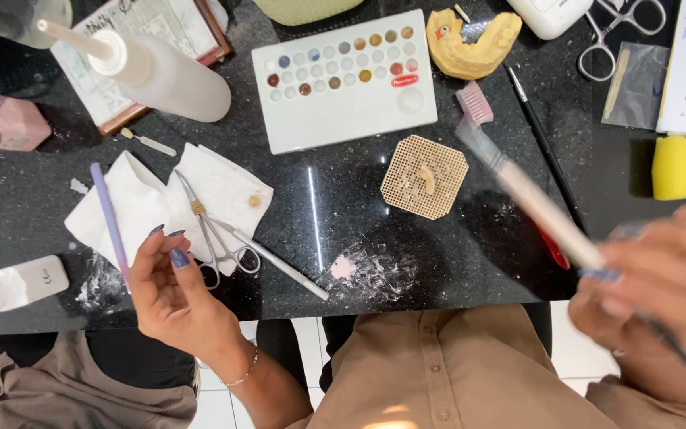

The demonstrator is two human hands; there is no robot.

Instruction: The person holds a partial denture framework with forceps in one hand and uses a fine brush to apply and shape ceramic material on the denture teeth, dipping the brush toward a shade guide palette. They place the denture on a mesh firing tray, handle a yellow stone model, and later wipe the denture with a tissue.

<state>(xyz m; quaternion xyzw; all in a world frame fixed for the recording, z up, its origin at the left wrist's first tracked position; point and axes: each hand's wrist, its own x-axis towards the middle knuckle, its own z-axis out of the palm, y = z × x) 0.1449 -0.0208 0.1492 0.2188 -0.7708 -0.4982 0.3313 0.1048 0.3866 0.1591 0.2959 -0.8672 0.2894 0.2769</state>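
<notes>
The right hand (660, 278), blurred with motion at the four o'clock edge of the view, is closed around the white handle of a wide flat brush (518, 187) whose bristles point toward eleven o'clock, close above the honeycomb firing tray (424, 176). The left hand (170, 290), at eight o'clock, pinches a slim lilac-handled instrument (110, 214) between thumb and fingers, its shaft lying across the white tissue (148, 202).

Judging from the blur, the brush is swinging fast; its tip passes near the small pale piece (426, 178) resting on the tray and could flick it off. Just beyond, at twelve o'clock, lie a pink brush (475, 103) and the yellow stone dental cast (470, 44). The forceps (214, 238) on the tissue sit just beside the left fingertips and could be nudged.
</notes>
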